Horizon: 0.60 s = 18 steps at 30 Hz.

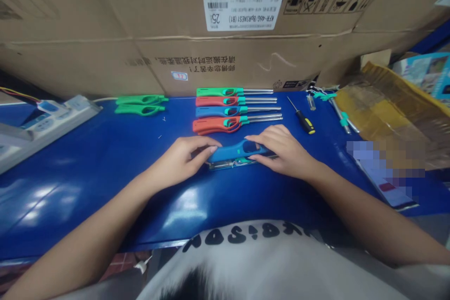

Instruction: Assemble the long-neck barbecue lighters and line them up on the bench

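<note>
Between my hands lies a blue gas lighter casing (232, 151) with a trigger opening towards its right end. My left hand (184, 157) pinches its left end between thumb and fingers. At the right end, my right hand (284, 152) grips the casing around the trigger opening. Just below the casing's near edge shows a transparent fuel tank (221, 165) with thin wires and a green piece beside it; my right hand partly hides these parts. Beyond my hands, several lighters with metal tubes lie in a row, the nearest being an orange-red lighter (214, 125).
Two green casing pieces (140, 104) lie at the back left, near a white power strip (45, 126). A black and yellow screwdriver (305, 122) rests right of the lighters. Loose tubes (342, 119) lie by a taped package (383, 108). A large cardboard box (140, 56) stands behind.
</note>
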Each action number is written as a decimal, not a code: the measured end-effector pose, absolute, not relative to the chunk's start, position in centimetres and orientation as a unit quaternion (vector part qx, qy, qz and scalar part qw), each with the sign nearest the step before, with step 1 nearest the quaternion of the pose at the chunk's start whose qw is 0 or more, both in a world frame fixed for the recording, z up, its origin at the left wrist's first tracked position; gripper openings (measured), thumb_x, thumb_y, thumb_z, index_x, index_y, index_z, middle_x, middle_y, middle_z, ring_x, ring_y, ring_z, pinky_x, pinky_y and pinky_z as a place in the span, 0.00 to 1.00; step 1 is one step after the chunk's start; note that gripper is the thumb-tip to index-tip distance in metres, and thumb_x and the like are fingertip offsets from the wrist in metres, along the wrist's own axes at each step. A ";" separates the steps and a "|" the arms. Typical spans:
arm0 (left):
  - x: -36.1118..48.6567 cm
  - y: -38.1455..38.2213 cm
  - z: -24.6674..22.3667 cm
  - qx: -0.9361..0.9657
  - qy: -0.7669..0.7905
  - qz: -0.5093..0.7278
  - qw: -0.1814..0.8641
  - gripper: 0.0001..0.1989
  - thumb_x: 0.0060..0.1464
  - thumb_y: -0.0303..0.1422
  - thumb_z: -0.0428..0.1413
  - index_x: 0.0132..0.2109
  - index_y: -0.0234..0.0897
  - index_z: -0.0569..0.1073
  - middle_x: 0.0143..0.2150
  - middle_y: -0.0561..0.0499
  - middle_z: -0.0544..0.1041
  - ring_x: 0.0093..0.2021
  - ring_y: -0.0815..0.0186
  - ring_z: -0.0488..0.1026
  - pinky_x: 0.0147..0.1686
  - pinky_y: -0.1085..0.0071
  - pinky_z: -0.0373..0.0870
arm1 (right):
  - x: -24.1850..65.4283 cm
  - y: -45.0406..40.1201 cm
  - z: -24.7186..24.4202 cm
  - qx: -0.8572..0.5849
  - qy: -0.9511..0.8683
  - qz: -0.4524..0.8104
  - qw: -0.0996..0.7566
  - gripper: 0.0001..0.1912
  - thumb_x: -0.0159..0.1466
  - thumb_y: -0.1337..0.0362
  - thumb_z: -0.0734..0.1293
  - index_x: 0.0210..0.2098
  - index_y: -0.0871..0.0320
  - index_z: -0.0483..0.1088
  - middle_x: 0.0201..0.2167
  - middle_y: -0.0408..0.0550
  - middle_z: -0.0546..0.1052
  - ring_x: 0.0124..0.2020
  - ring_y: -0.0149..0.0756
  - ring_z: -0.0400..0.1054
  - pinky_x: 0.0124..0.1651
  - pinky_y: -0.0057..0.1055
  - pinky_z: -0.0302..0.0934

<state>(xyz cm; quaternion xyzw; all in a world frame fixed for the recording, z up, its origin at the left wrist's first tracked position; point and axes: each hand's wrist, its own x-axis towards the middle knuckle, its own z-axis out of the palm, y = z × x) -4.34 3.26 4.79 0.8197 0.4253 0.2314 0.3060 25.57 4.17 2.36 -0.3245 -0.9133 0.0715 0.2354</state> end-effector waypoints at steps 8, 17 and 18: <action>-4.5 3.3 4.5 0.878 0.337 0.203 0.271 0.17 0.61 0.37 0.61 0.56 0.39 0.77 0.50 0.45 0.79 0.48 0.62 0.78 0.50 0.66 0.75 | 25.4 4.2 2.0 -0.334 -0.912 0.155 0.183 0.18 0.70 0.53 0.66 0.54 0.56 0.70 0.44 0.52 0.77 0.46 0.43 0.68 0.51 0.40 0.59; -4.6 3.2 4.2 0.918 0.322 0.129 0.195 0.16 0.61 0.36 0.60 0.54 0.38 0.77 0.48 0.44 0.79 0.48 0.58 0.77 0.52 0.62 0.74 | 25.2 4.2 1.7 -0.317 -0.922 0.162 0.154 0.18 0.70 0.53 0.65 0.54 0.54 0.70 0.50 0.53 0.75 0.51 0.45 0.67 0.53 0.41 0.58; -4.6 3.2 4.2 0.918 0.322 0.126 0.192 0.16 0.62 0.36 0.60 0.55 0.38 0.77 0.49 0.44 0.79 0.49 0.58 0.77 0.52 0.61 0.74 | 25.2 4.2 1.7 -0.317 -0.923 0.160 0.150 0.18 0.70 0.53 0.65 0.54 0.54 0.70 0.50 0.53 0.75 0.51 0.44 0.67 0.53 0.41 0.58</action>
